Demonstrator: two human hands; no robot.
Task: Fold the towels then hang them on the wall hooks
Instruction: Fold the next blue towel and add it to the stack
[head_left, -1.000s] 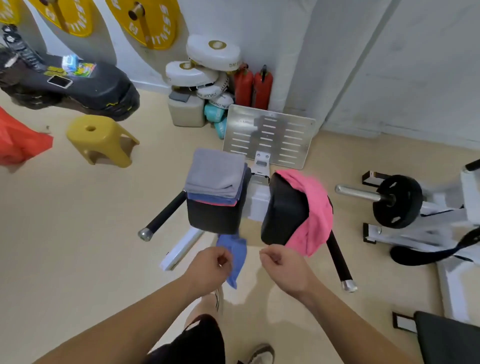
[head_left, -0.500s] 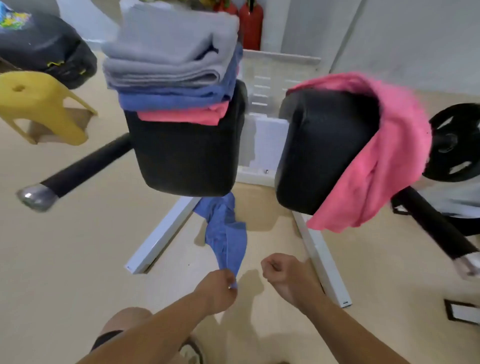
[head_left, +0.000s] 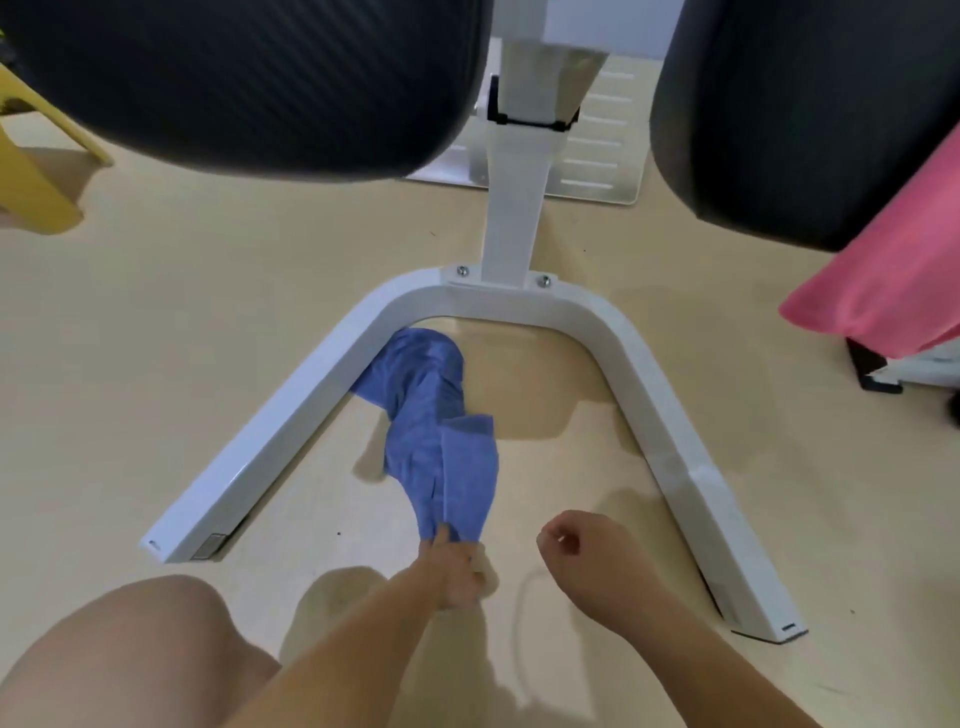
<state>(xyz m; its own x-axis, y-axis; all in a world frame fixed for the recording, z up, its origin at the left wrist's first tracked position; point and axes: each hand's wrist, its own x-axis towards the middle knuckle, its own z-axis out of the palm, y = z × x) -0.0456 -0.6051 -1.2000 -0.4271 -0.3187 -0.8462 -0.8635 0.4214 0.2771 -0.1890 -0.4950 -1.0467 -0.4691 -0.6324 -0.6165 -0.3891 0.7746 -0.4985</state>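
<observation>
**Lift the blue towel clear before you fold**

Your left hand (head_left: 457, 569) pinches the near end of the blue towel (head_left: 431, 426). The towel trails across the floor (head_left: 156, 322) at frame centre, its far end against the white base (head_left: 270, 447). Your right hand (head_left: 584, 556), just to the right, is curled on nothing. Raise the towel straight up so it won't snag the base, then take a second corner with the right hand and shake it flat.

Gym, padded black machine pads (head_left: 249, 78), white steel frame (head_left: 514, 208)

Soft cloth towel (head_left: 434, 441), glossy metal frame (head_left: 291, 415)
</observation>
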